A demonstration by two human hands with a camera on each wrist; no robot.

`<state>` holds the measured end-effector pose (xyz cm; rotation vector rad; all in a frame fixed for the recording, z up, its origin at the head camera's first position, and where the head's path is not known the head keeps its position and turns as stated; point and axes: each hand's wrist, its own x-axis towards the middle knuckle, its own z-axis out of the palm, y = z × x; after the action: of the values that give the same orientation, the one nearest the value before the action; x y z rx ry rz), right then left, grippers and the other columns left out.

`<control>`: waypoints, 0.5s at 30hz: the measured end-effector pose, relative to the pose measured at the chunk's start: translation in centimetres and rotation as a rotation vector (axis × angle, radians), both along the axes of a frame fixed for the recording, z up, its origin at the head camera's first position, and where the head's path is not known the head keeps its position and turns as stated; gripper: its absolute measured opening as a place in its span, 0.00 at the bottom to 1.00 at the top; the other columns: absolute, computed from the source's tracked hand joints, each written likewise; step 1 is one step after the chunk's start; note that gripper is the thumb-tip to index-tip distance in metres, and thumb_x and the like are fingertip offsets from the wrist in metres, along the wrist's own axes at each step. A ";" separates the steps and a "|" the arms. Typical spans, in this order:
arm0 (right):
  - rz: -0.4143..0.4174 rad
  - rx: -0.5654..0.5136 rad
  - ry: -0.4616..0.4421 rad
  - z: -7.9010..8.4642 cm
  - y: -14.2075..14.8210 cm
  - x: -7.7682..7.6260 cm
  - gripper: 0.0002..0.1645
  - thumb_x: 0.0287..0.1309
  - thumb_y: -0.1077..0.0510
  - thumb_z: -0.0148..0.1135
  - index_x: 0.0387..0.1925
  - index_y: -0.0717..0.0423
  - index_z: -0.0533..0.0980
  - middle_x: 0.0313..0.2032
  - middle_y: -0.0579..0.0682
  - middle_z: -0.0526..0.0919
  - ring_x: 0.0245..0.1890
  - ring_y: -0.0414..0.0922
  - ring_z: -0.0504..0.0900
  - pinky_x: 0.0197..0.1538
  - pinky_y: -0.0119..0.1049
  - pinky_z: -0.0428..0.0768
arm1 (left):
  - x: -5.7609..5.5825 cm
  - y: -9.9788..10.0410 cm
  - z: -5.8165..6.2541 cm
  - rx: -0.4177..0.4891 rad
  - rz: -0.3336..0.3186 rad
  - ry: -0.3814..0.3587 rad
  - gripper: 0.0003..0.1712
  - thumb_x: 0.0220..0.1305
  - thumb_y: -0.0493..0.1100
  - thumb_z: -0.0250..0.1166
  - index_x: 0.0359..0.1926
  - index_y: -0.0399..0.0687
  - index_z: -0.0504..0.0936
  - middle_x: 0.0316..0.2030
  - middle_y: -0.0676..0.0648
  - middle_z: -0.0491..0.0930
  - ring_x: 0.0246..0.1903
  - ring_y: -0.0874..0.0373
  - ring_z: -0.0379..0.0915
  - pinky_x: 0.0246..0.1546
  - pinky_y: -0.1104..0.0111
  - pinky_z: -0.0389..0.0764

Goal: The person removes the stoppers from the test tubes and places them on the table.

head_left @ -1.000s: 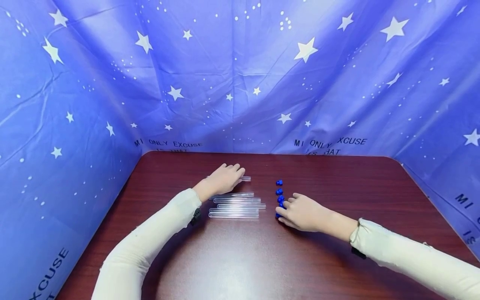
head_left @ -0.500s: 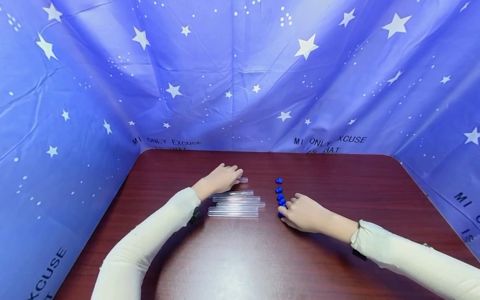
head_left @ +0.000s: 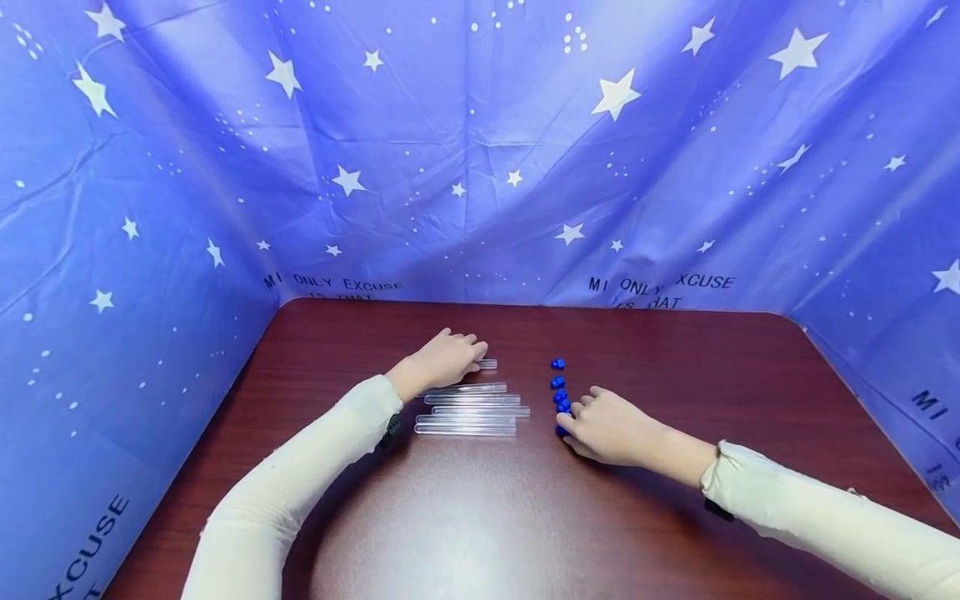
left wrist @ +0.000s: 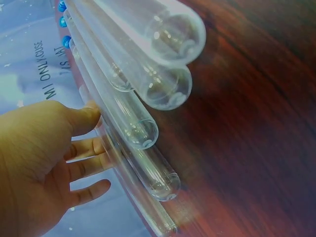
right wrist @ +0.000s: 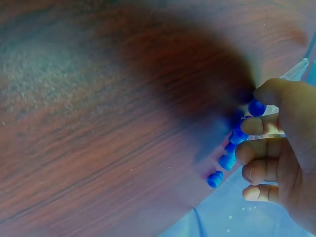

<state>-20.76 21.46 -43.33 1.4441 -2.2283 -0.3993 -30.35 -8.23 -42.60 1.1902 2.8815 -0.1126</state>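
Several clear test tubes (head_left: 468, 411) lie side by side on the table, rounded ends to the left. My left hand (head_left: 444, 358) reaches over them to the farthest test tube (head_left: 489, 364), whose end sticks out past the fingers. In the left wrist view, the thumb and fingers of that hand (left wrist: 49, 153) are on either side of this tube (left wrist: 136, 187). To the right, small blue caps (head_left: 558, 382) stand in a row. My right hand (head_left: 611, 427) is at the row's near end, pinching the nearest blue cap (right wrist: 256, 107) between thumb and index finger.
Both hands work over a dark red-brown wooden table (head_left: 480, 517) with rounded far corners. A blue curtain with white stars (head_left: 465, 150) hangs behind it and along both sides. Light glares off the table's near middle.
The farthest tube has come slightly nearer to the others under my left hand. My right fingertips have drawn in slightly to the right with the nearest cap.
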 end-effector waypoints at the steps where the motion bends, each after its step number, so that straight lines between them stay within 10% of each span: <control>1: -0.003 0.002 -0.001 0.0 0.0 0.0 0.20 0.54 0.46 0.71 0.26 0.52 0.70 0.17 0.45 0.75 0.18 0.44 0.74 0.26 0.37 0.66 | 0.1 0.0 0.0 0.001 -0.002 -0.004 0.08 0.75 0.48 0.59 0.44 0.49 0.76 0.41 0.49 0.81 0.44 0.50 0.83 0.54 0.51 0.78; 15: -0.017 0.019 0.008 0.1 -0.1 -0.1 0.20 0.54 0.46 0.72 0.24 0.52 0.72 0.18 0.46 0.77 0.19 0.44 0.76 0.28 0.38 0.70 | 0.8 -0.1 0.4 0.025 -0.022 -0.018 0.08 0.73 0.49 0.61 0.40 0.52 0.76 0.37 0.51 0.82 0.44 0.53 0.83 0.52 0.52 0.78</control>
<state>-20.86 21.41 -43.25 1.4311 -2.2374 -0.4326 -29.58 -8.33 -42.18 1.2202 2.8631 -0.0654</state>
